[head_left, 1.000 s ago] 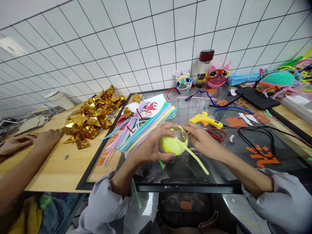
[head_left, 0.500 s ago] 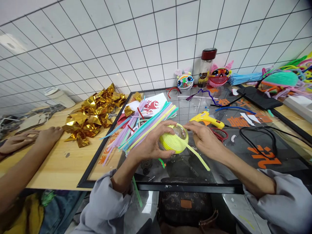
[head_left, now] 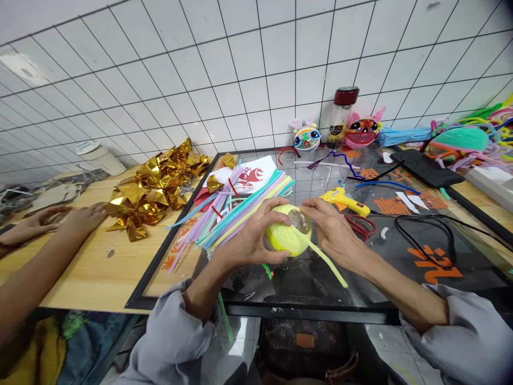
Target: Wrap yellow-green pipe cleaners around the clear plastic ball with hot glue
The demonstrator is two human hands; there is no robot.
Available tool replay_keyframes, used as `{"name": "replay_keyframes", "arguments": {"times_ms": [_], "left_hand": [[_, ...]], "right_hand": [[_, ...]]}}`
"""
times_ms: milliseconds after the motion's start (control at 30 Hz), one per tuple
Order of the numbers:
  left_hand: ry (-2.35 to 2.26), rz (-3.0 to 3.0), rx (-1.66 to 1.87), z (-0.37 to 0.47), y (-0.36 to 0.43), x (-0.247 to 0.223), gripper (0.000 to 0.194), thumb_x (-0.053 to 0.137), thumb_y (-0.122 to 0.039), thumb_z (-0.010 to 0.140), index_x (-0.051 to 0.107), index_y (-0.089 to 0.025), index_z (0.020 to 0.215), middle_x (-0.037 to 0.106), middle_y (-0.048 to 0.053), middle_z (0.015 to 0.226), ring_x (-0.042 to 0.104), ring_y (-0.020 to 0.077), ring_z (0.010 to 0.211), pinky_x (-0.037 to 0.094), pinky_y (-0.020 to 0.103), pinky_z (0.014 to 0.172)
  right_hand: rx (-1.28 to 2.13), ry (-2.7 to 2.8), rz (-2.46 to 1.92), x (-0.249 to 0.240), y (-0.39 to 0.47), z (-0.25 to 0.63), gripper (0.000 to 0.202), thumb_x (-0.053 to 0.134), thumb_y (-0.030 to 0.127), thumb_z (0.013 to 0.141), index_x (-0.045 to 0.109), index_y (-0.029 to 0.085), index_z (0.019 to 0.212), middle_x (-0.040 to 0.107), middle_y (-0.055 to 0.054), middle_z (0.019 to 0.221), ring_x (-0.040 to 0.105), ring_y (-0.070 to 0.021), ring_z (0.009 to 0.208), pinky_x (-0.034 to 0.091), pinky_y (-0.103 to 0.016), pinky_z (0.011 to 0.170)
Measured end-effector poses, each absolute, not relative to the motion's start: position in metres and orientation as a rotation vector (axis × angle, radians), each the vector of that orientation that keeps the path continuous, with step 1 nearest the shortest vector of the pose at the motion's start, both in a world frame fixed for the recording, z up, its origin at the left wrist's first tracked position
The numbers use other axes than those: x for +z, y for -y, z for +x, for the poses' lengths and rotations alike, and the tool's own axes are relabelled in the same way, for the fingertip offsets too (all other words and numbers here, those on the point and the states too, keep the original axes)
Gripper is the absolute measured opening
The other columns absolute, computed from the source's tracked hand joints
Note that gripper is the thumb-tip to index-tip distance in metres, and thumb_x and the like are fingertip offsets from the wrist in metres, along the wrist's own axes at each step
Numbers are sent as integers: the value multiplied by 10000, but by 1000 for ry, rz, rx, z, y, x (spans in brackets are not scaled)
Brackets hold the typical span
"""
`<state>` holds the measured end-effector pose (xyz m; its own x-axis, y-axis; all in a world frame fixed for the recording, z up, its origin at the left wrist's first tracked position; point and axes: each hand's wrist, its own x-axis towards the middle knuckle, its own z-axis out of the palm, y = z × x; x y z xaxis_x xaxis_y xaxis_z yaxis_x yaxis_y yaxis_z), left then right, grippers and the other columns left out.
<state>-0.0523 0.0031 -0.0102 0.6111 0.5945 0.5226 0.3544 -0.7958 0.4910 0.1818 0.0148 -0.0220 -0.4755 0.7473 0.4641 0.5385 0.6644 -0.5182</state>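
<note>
My left hand (head_left: 262,232) is curled round a clear ball wound with yellow pipe cleaner (head_left: 286,238), thumb below and fingers on top. A bare transparent patch of the ball (head_left: 298,220) shows on its right side. My right hand (head_left: 331,227) has its fingers closed at the upper right rim, where the yellow strand runs; the fingertips are partly hidden. From the ball, a loose yellow pipe cleaner tail (head_left: 331,266) hangs down to the right. Left of my hands lies a bundle of pastel pipe cleaners (head_left: 240,208).
A yellow glue gun (head_left: 347,201) and red-handled scissors (head_left: 363,227) lie just beyond my right hand. Decorated balls (head_left: 306,138) and a lidded bottle (head_left: 340,120) stand by the wall. Gold foil pieces (head_left: 160,182) and another person's hands (head_left: 82,219) are at left. A phone (head_left: 427,168) lies at right.
My right fingers have drawn in closer against the ball's upper rim. The ball and both hands sit slightly lower and further right in view; the head view has shifted a little.
</note>
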Motion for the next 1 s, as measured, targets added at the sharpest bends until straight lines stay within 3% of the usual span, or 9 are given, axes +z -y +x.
{"name": "replay_keyframes", "arguments": {"times_ms": [267,533,833,1000], "left_hand": [[-771,2499,1003,-51,-3,-12,567,851,-293,735,510,-261,1188,400,153,1470,391,357,1471,373,614,1203],[-750,2500,1019,-51,-6,-11,556,837,-282,740,513,-253,1192,453,140,1415,446,324,1421,408,577,1177],[-779,2503,988,-53,-8,-13,555,812,-331,767,477,-273,1206,455,134,1412,473,319,1387,415,552,1162],[-789,2482,979,-53,-8,-13,548,793,-339,792,459,-266,1221,445,146,1413,468,315,1392,412,543,1164]], "right_hand": [[506,2206,-848,-16,-11,180,569,478,52,875,608,263,1386,559,-131,1340,568,-274,1274,499,-488,1046],[670,2123,-710,-16,-12,177,421,486,121,962,682,298,1290,583,-101,1291,577,-245,1269,494,-470,1059],[860,1968,-708,-24,-26,184,492,541,155,922,652,337,1366,630,-75,1344,572,-261,1305,458,-513,1124],[1220,1821,-774,-25,-31,186,576,623,193,827,628,314,1390,631,-64,1435,608,-281,1295,501,-512,1083]]}}
